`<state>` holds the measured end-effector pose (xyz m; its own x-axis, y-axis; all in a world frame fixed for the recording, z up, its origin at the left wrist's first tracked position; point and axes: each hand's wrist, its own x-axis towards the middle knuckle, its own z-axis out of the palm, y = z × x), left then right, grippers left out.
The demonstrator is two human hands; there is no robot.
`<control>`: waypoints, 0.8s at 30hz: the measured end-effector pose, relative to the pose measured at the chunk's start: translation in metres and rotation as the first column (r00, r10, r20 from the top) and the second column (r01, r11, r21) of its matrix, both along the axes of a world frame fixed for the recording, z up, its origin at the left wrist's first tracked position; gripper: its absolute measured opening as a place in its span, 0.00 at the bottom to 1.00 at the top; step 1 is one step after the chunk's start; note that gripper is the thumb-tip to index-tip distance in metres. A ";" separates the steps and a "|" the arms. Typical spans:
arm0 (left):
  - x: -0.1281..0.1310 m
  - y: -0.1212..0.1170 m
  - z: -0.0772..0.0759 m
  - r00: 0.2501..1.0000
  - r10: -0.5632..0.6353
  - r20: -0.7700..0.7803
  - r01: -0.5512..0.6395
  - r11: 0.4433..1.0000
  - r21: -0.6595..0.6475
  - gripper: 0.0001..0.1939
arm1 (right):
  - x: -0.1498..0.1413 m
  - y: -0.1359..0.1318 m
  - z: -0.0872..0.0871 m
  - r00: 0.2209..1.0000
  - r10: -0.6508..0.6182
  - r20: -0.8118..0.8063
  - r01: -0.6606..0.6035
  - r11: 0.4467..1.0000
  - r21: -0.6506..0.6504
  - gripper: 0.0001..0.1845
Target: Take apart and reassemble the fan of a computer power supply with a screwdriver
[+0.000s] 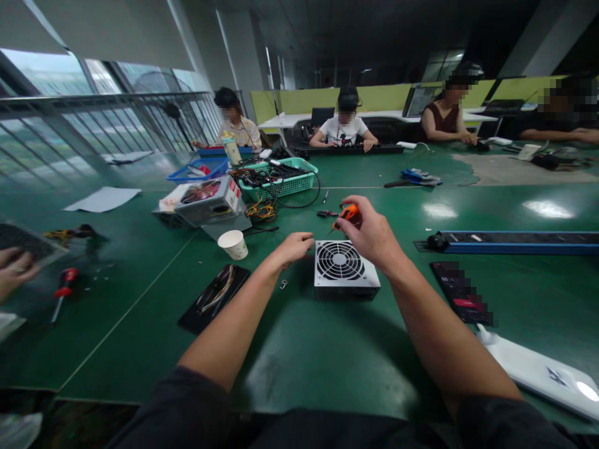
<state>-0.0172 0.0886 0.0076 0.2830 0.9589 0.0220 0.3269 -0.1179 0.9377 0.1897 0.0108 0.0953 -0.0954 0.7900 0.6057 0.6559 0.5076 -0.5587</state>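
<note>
A grey metal computer power supply (pixel 346 288) lies on the green table in front of me, its round fan grille facing up. My left hand (pixel 296 247) is closed at its far left corner, thumb and fingers against the edge. In my right hand (pixel 372 231) is a screwdriver (pixel 347 216) with an orange and black handle. It is held tilted over the unit's far edge, its thin shaft pointing down and left; whether the tip touches anything cannot be made out. A few small metal pieces (pixel 283 284) lie left of the unit.
Left are a paper cup (pixel 233 245), a black pouch with glasses (pixel 215 298), more power supplies (pixel 210 209) and a green basket (pixel 281 181) of cables. Right are a blue power strip (pixel 519 242), a phone (pixel 461 293) and a white device (pixel 543 368). Co-workers sit around the table.
</note>
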 end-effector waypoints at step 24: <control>0.009 -0.007 0.010 0.867 0.028 0.498 0.011 0.997 -0.074 0.15 | -0.016 0.012 0.042 0.998 -0.005 -0.070 0.021 0.975 0.223 0.20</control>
<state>-0.0086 0.0811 0.0175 0.2445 0.9656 0.0890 -0.1853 -0.0436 0.9817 0.1736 0.0232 0.1371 -0.0382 0.6351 0.7715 0.6275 0.6161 -0.4761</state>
